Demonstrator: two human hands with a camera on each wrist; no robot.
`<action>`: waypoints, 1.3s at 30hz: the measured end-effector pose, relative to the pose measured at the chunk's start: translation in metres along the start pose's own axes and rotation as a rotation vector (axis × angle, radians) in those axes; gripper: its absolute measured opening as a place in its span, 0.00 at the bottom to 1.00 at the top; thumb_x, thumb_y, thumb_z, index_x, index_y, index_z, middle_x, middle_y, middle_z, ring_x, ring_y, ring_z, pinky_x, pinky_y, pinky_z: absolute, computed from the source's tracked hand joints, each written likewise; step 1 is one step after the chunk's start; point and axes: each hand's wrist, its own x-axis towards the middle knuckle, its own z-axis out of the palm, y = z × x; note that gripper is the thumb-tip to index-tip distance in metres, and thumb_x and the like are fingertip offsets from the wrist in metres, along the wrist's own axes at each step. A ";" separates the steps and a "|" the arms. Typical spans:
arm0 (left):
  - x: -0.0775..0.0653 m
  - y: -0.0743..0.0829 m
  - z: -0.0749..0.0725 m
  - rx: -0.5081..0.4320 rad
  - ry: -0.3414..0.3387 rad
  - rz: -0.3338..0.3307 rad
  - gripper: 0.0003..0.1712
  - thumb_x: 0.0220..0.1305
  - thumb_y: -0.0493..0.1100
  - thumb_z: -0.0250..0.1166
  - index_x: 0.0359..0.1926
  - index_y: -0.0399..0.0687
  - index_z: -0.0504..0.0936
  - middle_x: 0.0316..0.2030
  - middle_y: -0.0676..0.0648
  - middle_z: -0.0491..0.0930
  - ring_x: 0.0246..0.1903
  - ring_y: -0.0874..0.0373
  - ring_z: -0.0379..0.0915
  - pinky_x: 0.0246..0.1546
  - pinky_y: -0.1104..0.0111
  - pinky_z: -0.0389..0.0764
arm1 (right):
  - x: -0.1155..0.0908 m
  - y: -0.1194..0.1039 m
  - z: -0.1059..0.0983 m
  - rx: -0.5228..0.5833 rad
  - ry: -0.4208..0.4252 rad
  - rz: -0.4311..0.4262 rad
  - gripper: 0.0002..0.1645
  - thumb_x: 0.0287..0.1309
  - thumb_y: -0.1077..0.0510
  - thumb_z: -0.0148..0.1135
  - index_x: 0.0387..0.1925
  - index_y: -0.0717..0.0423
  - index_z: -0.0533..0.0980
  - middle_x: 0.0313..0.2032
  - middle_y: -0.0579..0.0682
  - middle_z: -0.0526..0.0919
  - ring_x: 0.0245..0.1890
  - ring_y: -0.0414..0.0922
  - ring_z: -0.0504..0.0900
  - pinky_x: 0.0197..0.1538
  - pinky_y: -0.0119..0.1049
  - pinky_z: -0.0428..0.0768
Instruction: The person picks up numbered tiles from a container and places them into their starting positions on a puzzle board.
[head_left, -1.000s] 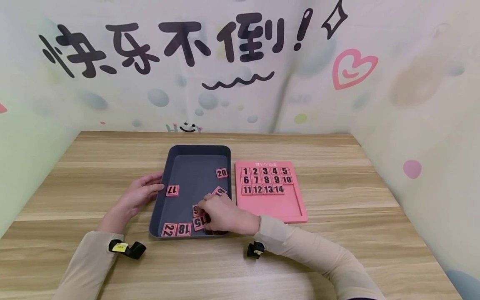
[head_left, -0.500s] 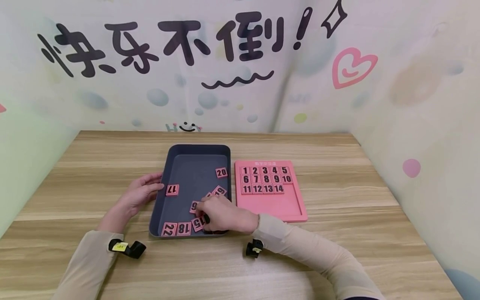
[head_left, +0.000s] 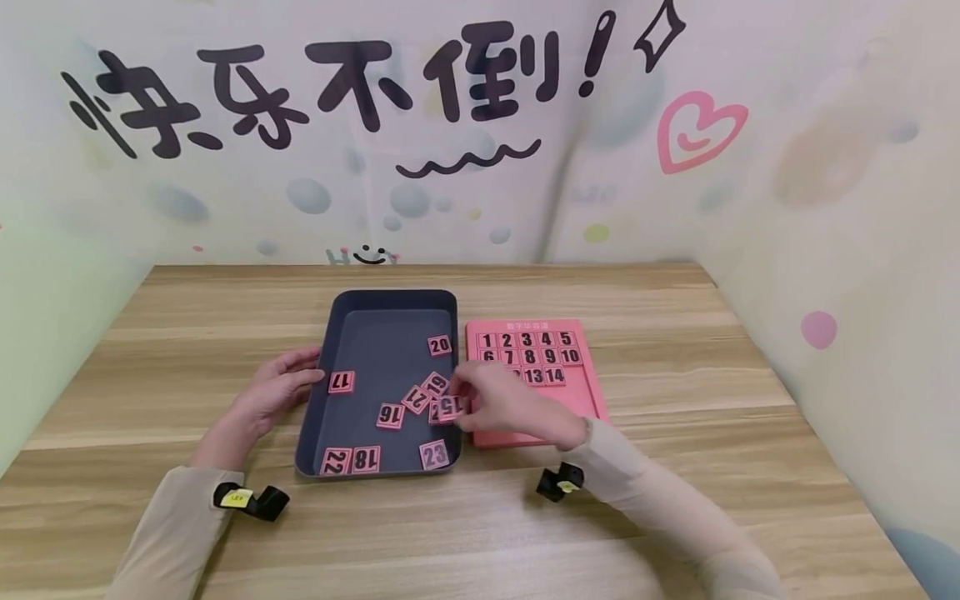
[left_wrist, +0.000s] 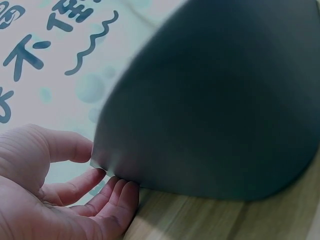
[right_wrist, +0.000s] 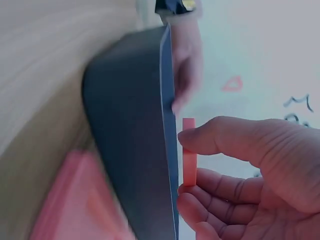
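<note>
My right hand [head_left: 506,402] pinches a pink number tile [head_left: 450,407], marked 15, between thumb and fingers over the dark tray's right rim. From the right wrist, the tile [right_wrist: 189,155] appears edge-on, with the thumb on one edge and fingers on the other. With thumb and fingertips, my left hand [head_left: 273,396] holds the left side of the tray [head_left: 375,342]; its wrist view shows them at the rim. Beside the tray, partly behind the right hand, lies the pink number board [head_left: 581,400], with tiles 1 to 14 in rows.
Several loose tiles lie in the tray: tile 17 [head_left: 341,382] by the left wall, tile 20 [head_left: 439,345] farther back, tile 16 [head_left: 390,416] mid-tray, tile 23 [head_left: 434,455] at the front right. Wooden tabletop [head_left: 375,533] surrounds tray and board; a printed cloth backdrop [head_left: 247,192] rises behind.
My right hand has lifted tile 15 from the tray's front and carried it up and right to the rim near the board. Tile 23 now shows. The left hand stays at the tray.
</note>
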 end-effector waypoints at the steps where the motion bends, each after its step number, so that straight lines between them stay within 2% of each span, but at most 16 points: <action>1: 0.000 0.000 0.000 0.002 -0.001 0.002 0.36 0.67 0.37 0.53 0.69 0.29 0.48 0.66 0.28 0.53 0.42 0.74 0.68 0.43 0.77 0.72 | -0.005 0.005 -0.003 0.005 0.016 0.019 0.14 0.40 0.66 0.70 0.33 0.58 0.76 0.29 0.46 0.77 0.30 0.40 0.74 0.35 0.29 0.75; 6: 0.000 0.000 -0.001 0.006 0.004 -0.002 0.36 0.67 0.37 0.54 0.69 0.29 0.49 0.66 0.29 0.54 0.42 0.74 0.69 0.43 0.77 0.72 | -0.030 0.034 -0.013 0.013 0.082 0.080 0.15 0.37 0.67 0.69 0.32 0.58 0.76 0.29 0.46 0.78 0.31 0.42 0.76 0.38 0.33 0.77; 12: -0.001 0.000 0.000 0.020 0.013 -0.004 0.35 0.66 0.36 0.54 0.69 0.29 0.50 0.64 0.30 0.57 0.41 0.74 0.69 0.42 0.77 0.73 | -0.055 0.066 -0.014 -0.001 0.134 0.105 0.15 0.39 0.61 0.74 0.30 0.59 0.76 0.26 0.45 0.77 0.28 0.41 0.75 0.34 0.32 0.76; 16: -0.002 0.000 0.000 0.017 0.013 -0.003 0.35 0.66 0.36 0.54 0.69 0.29 0.51 0.63 0.31 0.59 0.41 0.74 0.69 0.42 0.77 0.73 | -0.067 0.079 -0.015 -0.022 0.141 0.161 0.16 0.39 0.60 0.75 0.29 0.59 0.76 0.25 0.45 0.76 0.26 0.40 0.73 0.32 0.31 0.74; 21: -0.001 0.000 0.000 0.002 0.009 0.003 0.36 0.66 0.36 0.55 0.69 0.29 0.50 0.61 0.35 0.63 0.41 0.73 0.70 0.42 0.76 0.73 | -0.073 0.088 -0.014 -0.054 0.133 0.234 0.16 0.36 0.63 0.73 0.29 0.59 0.75 0.25 0.45 0.75 0.25 0.40 0.71 0.30 0.33 0.73; 26: -0.001 -0.001 -0.001 -0.003 0.013 0.003 0.36 0.66 0.36 0.55 0.69 0.29 0.51 0.57 0.40 0.67 0.41 0.73 0.70 0.42 0.77 0.74 | -0.075 0.094 -0.013 -0.067 0.140 0.228 0.16 0.35 0.64 0.73 0.29 0.60 0.76 0.25 0.46 0.76 0.25 0.40 0.72 0.30 0.33 0.73; 33: -0.001 -0.001 -0.001 0.001 0.010 0.000 0.36 0.66 0.36 0.55 0.69 0.29 0.50 0.60 0.36 0.64 0.41 0.73 0.70 0.42 0.77 0.73 | -0.077 0.096 -0.015 -0.068 0.147 0.270 0.18 0.40 0.58 0.76 0.33 0.57 0.76 0.24 0.45 0.76 0.25 0.39 0.72 0.31 0.35 0.73; 39: 0.001 -0.001 -0.001 0.002 0.002 0.002 0.36 0.66 0.36 0.55 0.69 0.29 0.50 0.62 0.34 0.62 0.41 0.74 0.70 0.42 0.76 0.73 | -0.078 0.098 -0.014 -0.110 0.162 0.308 0.20 0.40 0.51 0.76 0.27 0.56 0.73 0.22 0.44 0.74 0.22 0.39 0.70 0.27 0.33 0.71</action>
